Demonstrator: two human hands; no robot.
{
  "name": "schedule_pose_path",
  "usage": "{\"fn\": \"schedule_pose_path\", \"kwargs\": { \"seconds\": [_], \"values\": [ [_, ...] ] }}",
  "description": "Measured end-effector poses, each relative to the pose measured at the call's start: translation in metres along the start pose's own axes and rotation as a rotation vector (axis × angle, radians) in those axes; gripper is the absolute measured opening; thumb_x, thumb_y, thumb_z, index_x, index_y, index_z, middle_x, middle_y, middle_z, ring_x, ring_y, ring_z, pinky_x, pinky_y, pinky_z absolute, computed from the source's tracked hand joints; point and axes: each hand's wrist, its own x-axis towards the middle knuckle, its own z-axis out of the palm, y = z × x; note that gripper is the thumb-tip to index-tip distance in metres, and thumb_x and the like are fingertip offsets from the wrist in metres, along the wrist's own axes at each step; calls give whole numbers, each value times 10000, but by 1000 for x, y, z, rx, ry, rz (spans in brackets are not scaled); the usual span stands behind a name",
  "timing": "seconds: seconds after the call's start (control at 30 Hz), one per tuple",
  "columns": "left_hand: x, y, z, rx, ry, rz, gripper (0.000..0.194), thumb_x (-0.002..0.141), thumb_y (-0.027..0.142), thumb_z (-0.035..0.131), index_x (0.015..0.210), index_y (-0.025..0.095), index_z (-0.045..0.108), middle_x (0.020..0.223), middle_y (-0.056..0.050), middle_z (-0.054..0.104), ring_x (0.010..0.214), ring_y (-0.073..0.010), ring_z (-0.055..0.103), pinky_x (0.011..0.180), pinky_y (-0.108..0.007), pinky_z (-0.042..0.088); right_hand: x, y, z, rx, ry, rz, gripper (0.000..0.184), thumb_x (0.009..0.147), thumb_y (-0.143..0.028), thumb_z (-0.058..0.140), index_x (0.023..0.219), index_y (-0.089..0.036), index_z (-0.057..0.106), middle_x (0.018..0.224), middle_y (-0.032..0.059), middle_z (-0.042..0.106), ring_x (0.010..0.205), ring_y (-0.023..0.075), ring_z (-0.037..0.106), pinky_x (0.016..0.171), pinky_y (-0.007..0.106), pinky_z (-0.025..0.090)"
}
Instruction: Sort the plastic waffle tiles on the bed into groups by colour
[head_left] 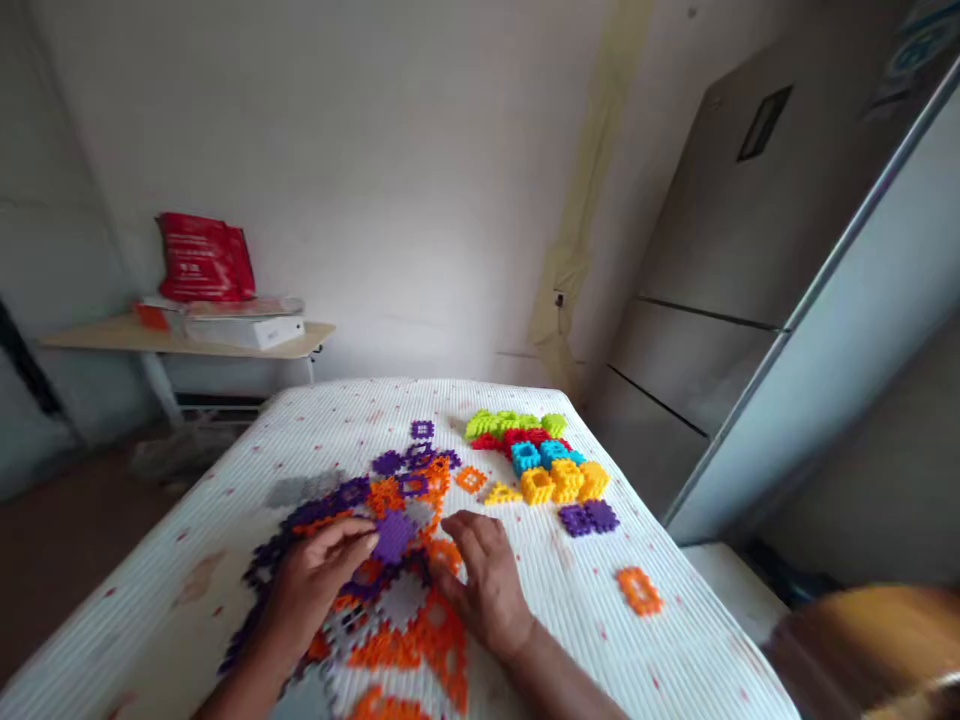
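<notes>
Over a loose pile of toothed plastic building tiles, my left hand (319,570) pinches the edge of a solid purple square tile (394,537) between thumb and fingers. My right hand (484,580) is at the pile's right side, its fingers bent and apart, with no tile visible in it. Below and beside its fingertips lie orange tiles (442,640). Grey tiles (403,598) and dark purple tiles (274,560) are mixed through the heap, partly covered by my hands.
Sorted stacks stand at the far right of the white cloth-covered table (555,620): green (502,425), red (525,437), blue (526,457), yellow (566,480) and purple (589,518). A single orange tile (639,591) lies nearer. A fridge (697,250) flanks the right; a side table (112,335) stands back left.
</notes>
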Motion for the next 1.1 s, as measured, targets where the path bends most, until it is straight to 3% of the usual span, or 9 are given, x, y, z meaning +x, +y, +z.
{"fn": "schedule_pose_path", "kwargs": {
  "seconds": [0.23,0.47,0.6,0.83,1.1],
  "values": [
    [-1,-4,6,-28,-107,-25,401,646,522,636,845,174,637,601,8,642,530,-144,505,533,-262,414,14,-16,22,33,6,60,489,761,-226,662,1222,-185,505,1151,108,582,1011,237,552,861,376,488],
    [-2,-3,9,-58,-158,-56,370,609,514,657,773,184,636,582,10,633,495,-143,509,501,-261,411,11,-15,23,48,-7,42,515,756,-218,653,1244,-175,492,1165,116,575,1033,243,549,885,391,487],
    [-4,-3,11,-23,-189,-41,357,630,518,637,779,193,632,595,12,628,523,-151,519,508,-259,419,10,-16,23,88,-22,141,557,733,-258,698,1244,-167,495,1171,128,566,1044,256,549,902,400,485],
    [-9,2,17,123,-245,37,335,630,526,622,723,204,627,564,38,534,505,-133,453,499,-241,383,8,-18,29,311,-71,254,493,751,-375,681,1174,-174,529,1009,78,573,891,205,581,776,331,520],
    [-6,-7,13,133,-345,100,337,726,542,551,704,210,603,572,34,495,554,-143,460,525,-235,385,10,-19,29,529,-70,375,533,687,-367,723,1162,-202,544,1020,51,569,853,180,591,718,293,510]
  ]
}}
